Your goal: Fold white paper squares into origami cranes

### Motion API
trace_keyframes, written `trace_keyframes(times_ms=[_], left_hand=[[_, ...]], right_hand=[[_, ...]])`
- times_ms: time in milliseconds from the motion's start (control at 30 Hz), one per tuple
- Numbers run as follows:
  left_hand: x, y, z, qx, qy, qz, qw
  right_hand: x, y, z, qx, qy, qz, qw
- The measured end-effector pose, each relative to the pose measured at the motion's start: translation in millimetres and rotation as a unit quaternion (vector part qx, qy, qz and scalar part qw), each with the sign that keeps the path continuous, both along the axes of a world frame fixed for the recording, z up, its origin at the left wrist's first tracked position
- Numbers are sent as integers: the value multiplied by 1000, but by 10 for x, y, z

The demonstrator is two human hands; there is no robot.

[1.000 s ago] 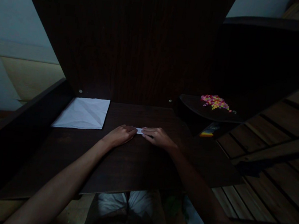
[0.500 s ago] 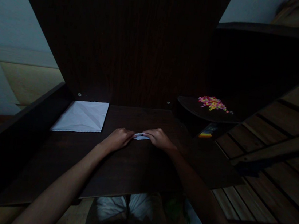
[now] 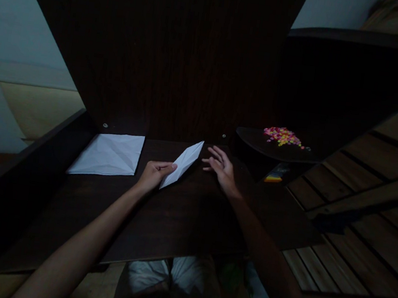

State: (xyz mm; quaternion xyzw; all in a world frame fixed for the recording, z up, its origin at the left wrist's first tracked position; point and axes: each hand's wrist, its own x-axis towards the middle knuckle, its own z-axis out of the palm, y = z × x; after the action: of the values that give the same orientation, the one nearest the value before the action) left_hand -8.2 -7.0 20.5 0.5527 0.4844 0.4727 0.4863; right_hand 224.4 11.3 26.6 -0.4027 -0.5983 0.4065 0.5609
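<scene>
A folded piece of white paper (image 3: 184,163), long and pointed at its ends, is held up at a slant over the dark desk. My left hand (image 3: 154,175) pinches its lower left edge between thumb and fingers. To the right of the paper, my right hand (image 3: 220,167) hovers with its fingers spread and nothing in them; it is apart from the paper. Farther left on the desk lies a stack of white paper sheets (image 3: 110,155) with crease lines on top.
The dark wooden desk (image 3: 166,232) has a raised side board (image 3: 31,171) on the left and a tall back panel (image 3: 181,59). On a small rounded shelf (image 3: 249,138) at right sits a pile of colourful beads (image 3: 283,136). A yellow-edged item (image 3: 273,179) stands beneath it.
My right hand has let go of the folded paper and opened, moving slightly right. My left hand has shifted a little left, and the paper is now turned upward with its broad side showing.
</scene>
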Motion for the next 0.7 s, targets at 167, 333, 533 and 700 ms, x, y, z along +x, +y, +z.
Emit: trace_keyframes(times_ms=[167,333,533,700], left_hand=[[167,-62,-87,-35,-101,16,994],[197,-127,-71,-25,-74,-38,996],[203,-144,-43,-32,-64,-65,995],[190,-146,-68,-43,-83,-90,991]], right_hand=[[-229,-55,-133,-90,-5,119,989],[-296,-79,-169,-140,42,166,975],[-292,-77,-189,-145,21,198,969],[-321,-90,-199,-135,-10,188,973]])
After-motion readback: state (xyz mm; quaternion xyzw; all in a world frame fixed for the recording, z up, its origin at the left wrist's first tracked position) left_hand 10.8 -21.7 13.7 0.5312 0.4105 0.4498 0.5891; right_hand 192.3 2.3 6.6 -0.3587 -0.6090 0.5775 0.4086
